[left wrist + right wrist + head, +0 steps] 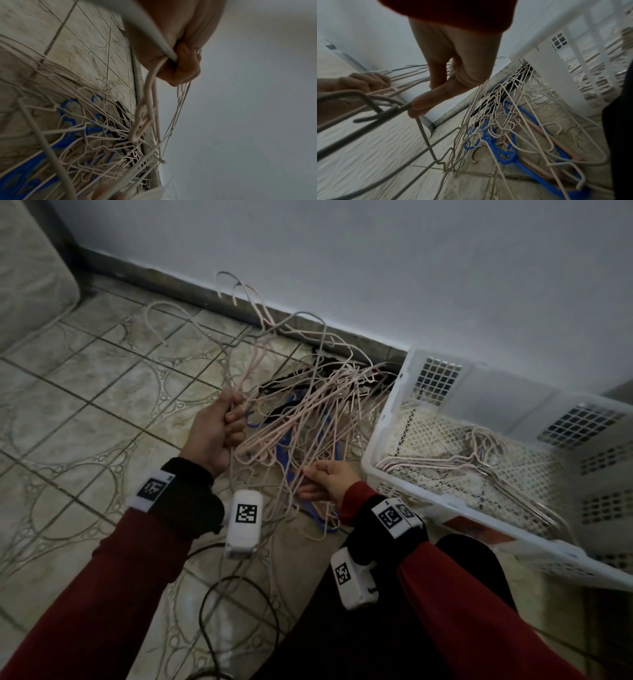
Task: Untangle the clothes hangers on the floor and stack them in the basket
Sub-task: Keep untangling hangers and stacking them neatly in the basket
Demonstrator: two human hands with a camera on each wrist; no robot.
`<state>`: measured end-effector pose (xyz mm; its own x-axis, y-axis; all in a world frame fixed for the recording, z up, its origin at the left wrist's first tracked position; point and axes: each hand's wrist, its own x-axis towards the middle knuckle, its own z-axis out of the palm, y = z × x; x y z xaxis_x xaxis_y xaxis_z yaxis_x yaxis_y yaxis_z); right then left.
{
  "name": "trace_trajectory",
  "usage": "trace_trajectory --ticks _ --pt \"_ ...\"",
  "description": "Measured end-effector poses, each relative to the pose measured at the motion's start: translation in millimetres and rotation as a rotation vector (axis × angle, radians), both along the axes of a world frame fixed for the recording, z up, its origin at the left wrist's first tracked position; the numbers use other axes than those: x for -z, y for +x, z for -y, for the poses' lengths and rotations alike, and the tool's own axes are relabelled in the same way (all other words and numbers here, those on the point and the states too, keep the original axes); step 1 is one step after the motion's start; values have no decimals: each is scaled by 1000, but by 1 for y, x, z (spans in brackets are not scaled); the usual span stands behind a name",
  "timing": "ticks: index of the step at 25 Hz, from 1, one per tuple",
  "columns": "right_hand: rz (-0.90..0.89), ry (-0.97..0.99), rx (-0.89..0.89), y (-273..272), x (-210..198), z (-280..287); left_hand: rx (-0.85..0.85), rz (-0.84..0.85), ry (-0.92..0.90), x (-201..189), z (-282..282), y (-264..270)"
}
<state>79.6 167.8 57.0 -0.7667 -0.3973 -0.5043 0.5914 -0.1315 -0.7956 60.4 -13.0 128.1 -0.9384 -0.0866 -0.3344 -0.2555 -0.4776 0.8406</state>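
The hangers point(308, 419), thin pink, grey, blue and black ones, lie tangled on the floor point(102, 392) beside the white basket point(383, 436), which holds a few pink ones, while the left hand point(215, 433) grips several and the right hand point(325, 477) pinches one.

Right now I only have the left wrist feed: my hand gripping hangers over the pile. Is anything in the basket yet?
Observer: Yes, a few pink hangers lie on the floor of the white basket.
Operator: What is my other hand doing?
Observer: The right hand pinches a grey wire hanger between thumb and fingers.
Operator: Where is the basket from the pile?
Observer: To its right, against the wall; the tangle touches its near corner.
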Motion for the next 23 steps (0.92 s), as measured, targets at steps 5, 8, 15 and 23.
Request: trace_trajectory --ticks 5,8,15,23 --pt "-29 98 5 6 -5 -2 -76 -21 61 -1 -19 1" --pt "-39 135 -47 14 -12 -10 -156 -55 115 -1 -28 -3" --pt "-79 101 -157 33 -10 -18 -215 -110 166 4 -38 -15" --pt "-106 208 48 21 3 -12 -208 -75 160 13 -36 -12"
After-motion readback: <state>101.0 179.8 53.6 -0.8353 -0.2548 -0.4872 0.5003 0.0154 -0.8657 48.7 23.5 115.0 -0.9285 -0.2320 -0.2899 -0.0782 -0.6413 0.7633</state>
